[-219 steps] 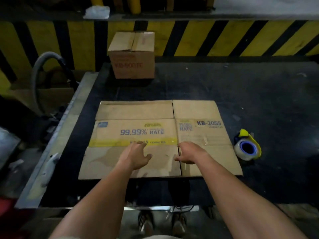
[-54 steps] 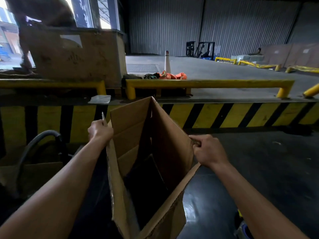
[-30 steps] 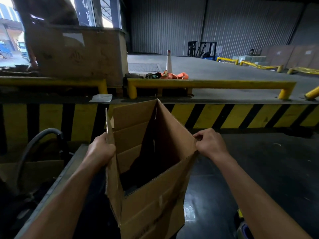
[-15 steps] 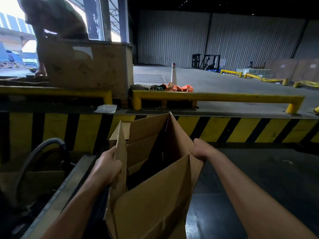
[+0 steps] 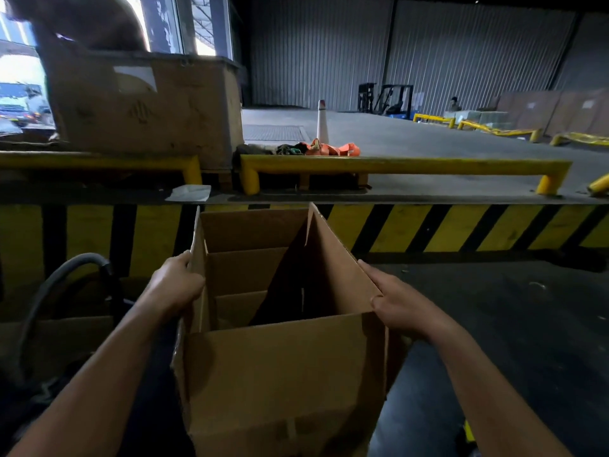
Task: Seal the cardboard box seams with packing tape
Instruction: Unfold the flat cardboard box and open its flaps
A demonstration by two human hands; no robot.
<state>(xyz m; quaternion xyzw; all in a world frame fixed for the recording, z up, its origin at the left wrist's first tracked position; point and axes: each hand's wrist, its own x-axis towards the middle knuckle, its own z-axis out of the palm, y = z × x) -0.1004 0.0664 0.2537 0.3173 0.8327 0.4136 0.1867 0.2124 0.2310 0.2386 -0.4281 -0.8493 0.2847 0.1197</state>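
Observation:
A brown cardboard box (image 5: 283, 374) stands upright and squared open in front of me on the dark table (image 5: 514, 324), its top flaps raised and its inside dark. My left hand (image 5: 178, 285) grips the box's left wall near the top edge. My right hand (image 5: 395, 305) holds the right wall at the near corner. A yellow sliver of the tape dispenser (image 5: 468, 430) shows at the bottom right, mostly hidden behind my right forearm.
A yellow-and-black striped dock wall (image 5: 461, 229) runs across behind the table. A grey hose (image 5: 66, 272) loops at the left. Above the wall are yellow rails (image 5: 395, 166), a large crate (image 5: 145, 107), a cone and a distant forklift.
The flat box has been lifted and opened. Over the last second it went from skewed to squared, and both hands slid down onto its side walls.

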